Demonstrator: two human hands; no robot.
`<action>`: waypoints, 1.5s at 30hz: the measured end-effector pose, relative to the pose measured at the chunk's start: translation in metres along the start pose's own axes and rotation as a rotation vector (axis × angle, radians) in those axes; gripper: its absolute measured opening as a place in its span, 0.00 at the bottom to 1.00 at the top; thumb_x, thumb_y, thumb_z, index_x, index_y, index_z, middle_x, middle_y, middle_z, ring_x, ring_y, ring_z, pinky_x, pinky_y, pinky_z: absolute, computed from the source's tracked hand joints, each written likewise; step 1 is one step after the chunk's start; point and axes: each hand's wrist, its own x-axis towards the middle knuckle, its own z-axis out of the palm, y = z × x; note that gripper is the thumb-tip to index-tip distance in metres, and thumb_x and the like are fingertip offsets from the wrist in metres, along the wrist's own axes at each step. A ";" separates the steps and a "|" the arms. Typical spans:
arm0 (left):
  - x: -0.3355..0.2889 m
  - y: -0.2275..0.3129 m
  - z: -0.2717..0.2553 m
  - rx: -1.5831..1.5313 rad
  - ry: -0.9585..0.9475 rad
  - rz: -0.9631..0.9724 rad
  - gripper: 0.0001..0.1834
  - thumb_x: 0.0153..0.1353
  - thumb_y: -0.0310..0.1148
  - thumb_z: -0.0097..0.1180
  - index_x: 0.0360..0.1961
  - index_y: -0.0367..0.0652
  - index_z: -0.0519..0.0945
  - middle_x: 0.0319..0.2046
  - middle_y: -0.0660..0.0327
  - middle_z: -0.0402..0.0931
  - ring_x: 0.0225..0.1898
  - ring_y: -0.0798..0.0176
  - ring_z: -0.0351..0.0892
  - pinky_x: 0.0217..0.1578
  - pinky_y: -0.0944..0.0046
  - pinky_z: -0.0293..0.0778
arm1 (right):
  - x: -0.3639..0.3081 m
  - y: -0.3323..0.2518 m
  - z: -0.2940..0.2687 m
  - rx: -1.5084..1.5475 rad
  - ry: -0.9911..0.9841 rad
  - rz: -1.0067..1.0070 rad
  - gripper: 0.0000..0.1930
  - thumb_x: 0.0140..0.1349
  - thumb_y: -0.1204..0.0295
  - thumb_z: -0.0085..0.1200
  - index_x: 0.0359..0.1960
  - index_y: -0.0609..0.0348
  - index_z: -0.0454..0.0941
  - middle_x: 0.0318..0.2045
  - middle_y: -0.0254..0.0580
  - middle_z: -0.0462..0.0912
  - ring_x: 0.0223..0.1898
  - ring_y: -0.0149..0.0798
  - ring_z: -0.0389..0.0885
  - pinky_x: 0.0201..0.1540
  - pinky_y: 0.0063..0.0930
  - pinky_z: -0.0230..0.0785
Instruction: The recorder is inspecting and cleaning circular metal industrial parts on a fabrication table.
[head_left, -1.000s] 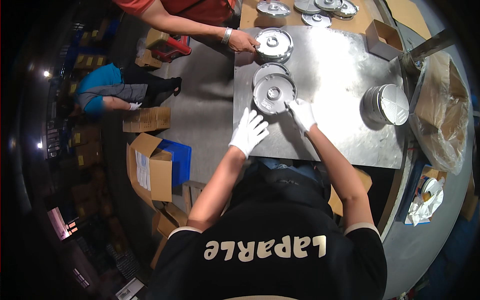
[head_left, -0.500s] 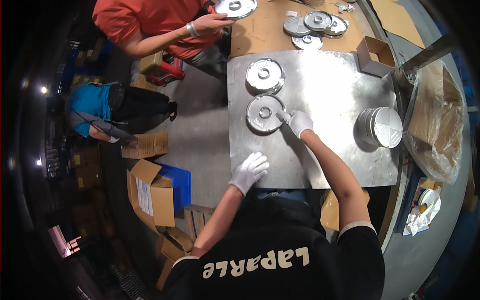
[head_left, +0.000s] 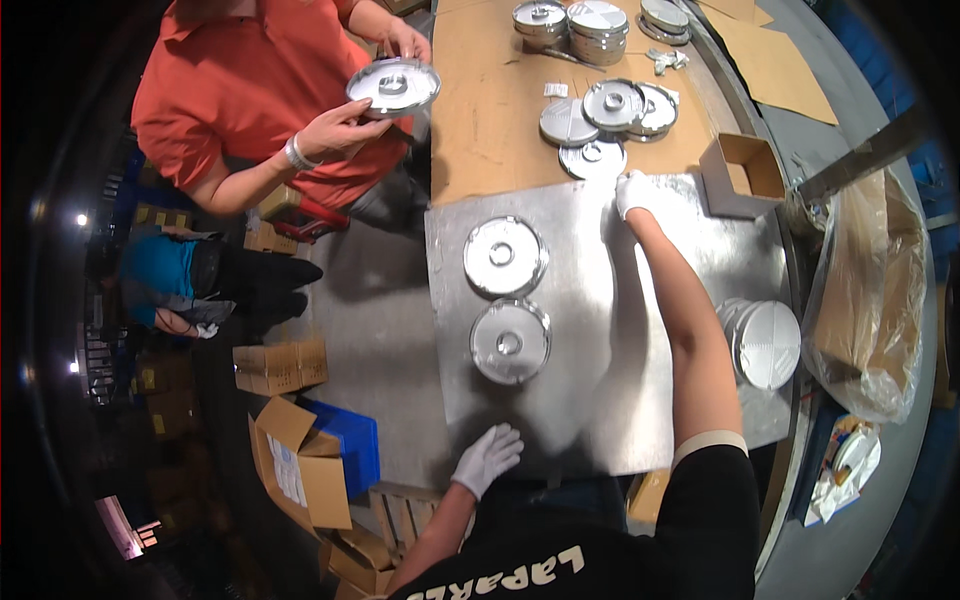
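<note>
My right hand (head_left: 631, 195), in a white glove, is stretched far forward to the sheet's far edge. It is beside the nearest silver round cover (head_left: 592, 160) of a loose overlapping group; its fingers are too small and bunched to show whether they grip the rim. My left hand (head_left: 488, 461), also gloved, is at the sheet's near left edge, fingers spread and holding nothing. Between the hands are two silver round covers with raised centre rings: a farther one (head_left: 503, 256) on a stack and a nearer one (head_left: 510, 341). A stack of ribbed covers (head_left: 768, 345) stands at the right.
Across the left corner, a co-worker in a red shirt holds another cover (head_left: 393, 88) in both hands. An open cardboard box (head_left: 742, 175) stands at the metal sheet's (head_left: 580, 430) far right. More cover stacks (head_left: 598, 35) are farther back. A plastic-lined carton (head_left: 865, 300) is beyond the right edge.
My right hand has moved from the nearer cover out to the loose group. My left hand stays near the front edge. The view has shifted, and the co-worker's cover is now fully visible.
</note>
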 end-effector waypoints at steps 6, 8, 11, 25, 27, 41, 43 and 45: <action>0.019 -0.025 -0.035 -0.135 0.082 -0.037 0.27 0.67 0.46 0.43 0.62 0.41 0.61 0.60 0.53 0.64 0.58 0.51 0.67 0.53 0.55 0.70 | 0.064 0.007 -0.001 -0.025 -0.285 0.214 0.19 0.59 0.61 0.42 0.43 0.58 0.80 0.45 0.52 0.79 0.48 0.51 0.78 0.49 0.40 0.70; 0.023 -0.033 -0.043 -0.166 0.117 -0.031 0.28 0.67 0.46 0.42 0.62 0.40 0.60 0.60 0.52 0.63 0.59 0.50 0.67 0.53 0.55 0.69 | 0.082 -0.001 0.004 -0.010 -0.318 0.232 0.18 0.59 0.64 0.44 0.45 0.57 0.79 0.48 0.51 0.78 0.51 0.49 0.77 0.50 0.40 0.69; 0.024 -0.038 -0.041 -0.169 0.160 -0.023 0.28 0.67 0.46 0.42 0.62 0.39 0.61 0.59 0.52 0.64 0.58 0.51 0.67 0.54 0.54 0.69 | 0.093 -0.005 0.012 0.002 -0.266 0.242 0.17 0.58 0.67 0.45 0.44 0.57 0.80 0.47 0.50 0.79 0.49 0.50 0.78 0.49 0.40 0.70; -0.005 -0.014 0.023 -0.075 0.000 0.046 0.22 0.67 0.45 0.43 0.56 0.44 0.67 0.54 0.56 0.70 0.55 0.54 0.71 0.51 0.56 0.71 | -0.018 0.015 -0.033 1.247 -0.400 0.584 0.05 0.52 0.70 0.50 0.26 0.56 0.74 0.15 0.36 0.72 0.14 0.34 0.69 0.14 0.28 0.60; -0.011 -0.012 0.033 -0.019 -0.037 0.046 0.25 0.67 0.46 0.42 0.59 0.41 0.65 0.55 0.56 0.69 0.54 0.56 0.71 0.51 0.58 0.70 | -0.079 0.027 -0.070 1.205 -0.273 0.554 0.05 0.52 0.70 0.50 0.26 0.56 0.74 0.14 0.35 0.71 0.14 0.34 0.68 0.15 0.27 0.61; -0.037 -0.006 0.108 0.302 -0.310 0.226 0.24 0.68 0.40 0.42 0.61 0.38 0.63 0.57 0.52 0.67 0.51 0.55 0.74 0.46 0.60 0.74 | -0.313 0.063 -0.187 0.390 0.015 -0.044 0.08 0.50 0.74 0.50 0.32 0.60 0.76 0.20 0.44 0.79 0.19 0.40 0.77 0.26 0.33 0.71; -0.056 -0.004 0.119 0.377 -0.276 0.345 0.26 0.67 0.42 0.44 0.61 0.38 0.63 0.57 0.53 0.67 0.51 0.57 0.74 0.45 0.60 0.76 | -0.335 0.056 -0.195 1.082 -0.063 0.194 0.05 0.48 0.77 0.51 0.27 0.64 0.76 0.18 0.35 0.76 0.15 0.24 0.69 0.19 0.20 0.65; -0.061 0.001 0.123 0.328 -0.261 0.352 0.26 0.67 0.43 0.43 0.62 0.41 0.61 0.57 0.54 0.67 0.50 0.58 0.74 0.44 0.59 0.76 | -0.370 0.048 -0.207 1.262 -0.266 0.395 0.03 0.49 0.76 0.53 0.24 0.63 0.75 0.13 0.31 0.69 0.09 0.23 0.63 0.11 0.17 0.54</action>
